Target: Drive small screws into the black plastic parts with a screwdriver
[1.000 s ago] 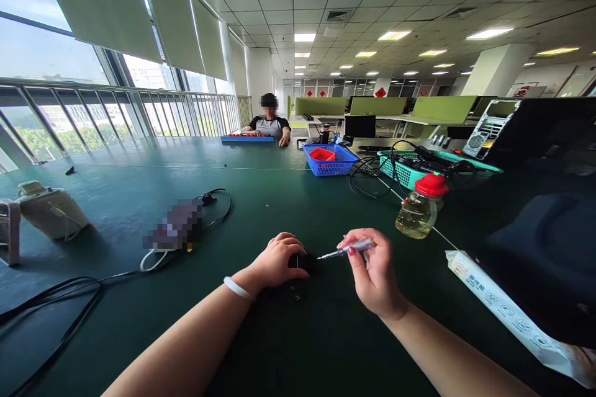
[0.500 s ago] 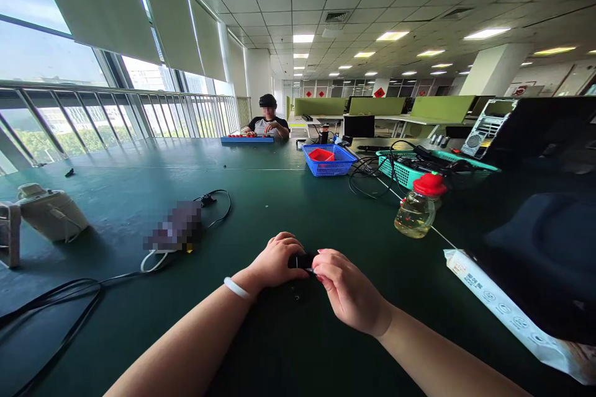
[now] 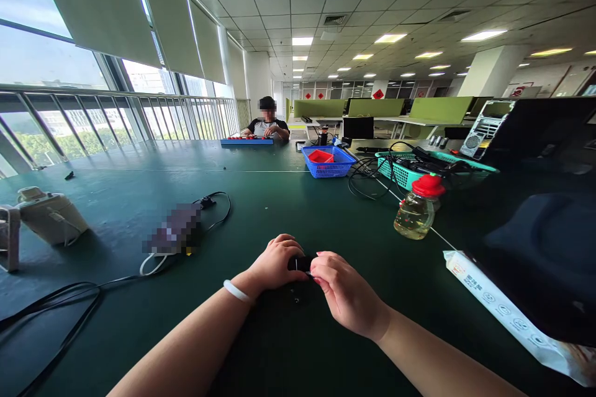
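Observation:
My left hand (image 3: 275, 263) rests on the dark green table (image 3: 261, 205), fingers curled over a small black part (image 3: 300, 263) and holding it down. My right hand (image 3: 343, 294) is closed in a pinch right against that part from the right side. The thin silver tool it held a moment ago is hidden inside the fingers. A tiny screw-like speck (image 3: 295, 301) lies on the table just below the part. A white band circles my left wrist.
A red-capped bottle of yellowish liquid (image 3: 416, 208) stands to the right, beside a long printed packet (image 3: 505, 313) and a dark bag (image 3: 544, 257). Blue basket (image 3: 328, 161) and teal basket (image 3: 400, 170) with cables sit farther back. Black cables (image 3: 56, 304) trail left near a white device (image 3: 46, 217). A seated person (image 3: 267, 121) works at the far end.
My right hand came down and left from a raised position, bringing the silver tool's tip onto the black part; the tool is now hidden. My left hand stayed put.

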Demonstrator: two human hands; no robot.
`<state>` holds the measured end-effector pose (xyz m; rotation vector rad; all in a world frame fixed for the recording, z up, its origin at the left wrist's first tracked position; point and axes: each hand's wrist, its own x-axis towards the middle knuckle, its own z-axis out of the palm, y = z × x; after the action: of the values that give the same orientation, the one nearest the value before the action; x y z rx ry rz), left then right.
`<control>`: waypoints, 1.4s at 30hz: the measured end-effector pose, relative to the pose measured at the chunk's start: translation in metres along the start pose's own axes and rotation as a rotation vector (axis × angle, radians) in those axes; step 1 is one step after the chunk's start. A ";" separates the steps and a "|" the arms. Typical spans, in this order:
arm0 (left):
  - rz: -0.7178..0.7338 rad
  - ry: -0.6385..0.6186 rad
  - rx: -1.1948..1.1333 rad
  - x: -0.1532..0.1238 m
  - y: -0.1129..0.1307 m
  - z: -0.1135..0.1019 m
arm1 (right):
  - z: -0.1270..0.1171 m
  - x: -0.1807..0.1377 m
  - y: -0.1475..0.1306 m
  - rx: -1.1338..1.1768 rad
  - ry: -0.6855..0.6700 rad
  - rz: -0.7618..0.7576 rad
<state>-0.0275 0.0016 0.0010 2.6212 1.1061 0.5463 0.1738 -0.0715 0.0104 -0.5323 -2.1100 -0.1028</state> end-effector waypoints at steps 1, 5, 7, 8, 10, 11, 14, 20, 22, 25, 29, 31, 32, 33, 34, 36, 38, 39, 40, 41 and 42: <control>0.002 -0.001 0.001 0.000 0.000 0.000 | 0.000 0.000 0.000 -0.001 -0.002 -0.001; 0.009 0.004 0.003 0.000 0.000 0.000 | 0.000 0.002 -0.001 -0.009 0.000 0.006; 0.012 0.012 0.003 0.000 0.000 0.000 | 0.000 0.003 0.000 -0.014 -0.004 0.023; 0.014 0.013 0.003 0.000 0.000 0.000 | 0.000 0.003 0.000 -0.015 -0.004 0.033; 0.019 0.013 0.004 0.000 0.000 0.000 | 0.000 0.003 0.000 -0.016 0.000 0.048; 0.020 0.013 0.004 0.000 0.000 0.000 | 0.000 0.003 0.000 -0.017 0.002 0.053; 0.018 0.013 0.001 0.000 0.000 0.000 | 0.000 0.003 -0.001 -0.030 -0.002 0.065; 0.013 0.025 -0.005 0.000 -0.001 0.001 | -0.010 0.004 -0.004 -0.013 0.080 -0.072; 0.012 0.019 -0.001 0.000 -0.001 0.001 | -0.013 0.005 -0.003 -0.037 0.152 -0.075; 0.012 0.013 0.004 0.001 -0.003 0.002 | -0.014 0.004 0.002 -0.114 0.208 -0.008; 0.013 0.015 0.000 0.001 -0.001 0.001 | -0.010 0.001 0.008 -0.124 0.198 0.110; 0.010 0.016 0.002 0.001 0.000 0.000 | -0.008 -0.001 0.009 -0.086 0.166 0.183; 0.009 0.016 0.005 0.001 0.001 -0.001 | -0.008 -0.001 0.010 -0.068 0.146 0.212; 0.009 0.016 0.010 0.001 0.002 -0.001 | -0.007 -0.001 0.010 -0.054 0.126 0.235; 0.010 0.018 0.015 0.000 0.003 -0.002 | -0.007 -0.002 0.011 -0.043 0.108 0.252; 0.014 0.019 0.026 0.000 0.004 -0.002 | -0.006 -0.002 0.012 -0.032 0.089 0.283; 0.021 0.020 0.032 -0.001 0.004 -0.002 | -0.006 -0.003 0.013 -0.026 0.085 0.317; 0.026 0.025 0.032 -0.001 0.004 -0.002 | -0.006 -0.004 0.014 -0.023 0.084 0.332; 0.031 0.034 0.031 -0.001 0.005 -0.002 | -0.005 -0.004 0.014 -0.020 0.082 0.345; 0.037 0.048 0.028 -0.001 0.005 -0.002 | -0.005 -0.004 0.015 -0.018 0.078 0.355; 0.044 0.066 0.022 -0.001 0.006 -0.002 | -0.005 -0.005 0.015 -0.017 0.073 0.361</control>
<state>-0.0257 -0.0029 0.0048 2.6702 1.0817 0.6378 0.1865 -0.0606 0.0076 -0.8966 -1.9113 0.0657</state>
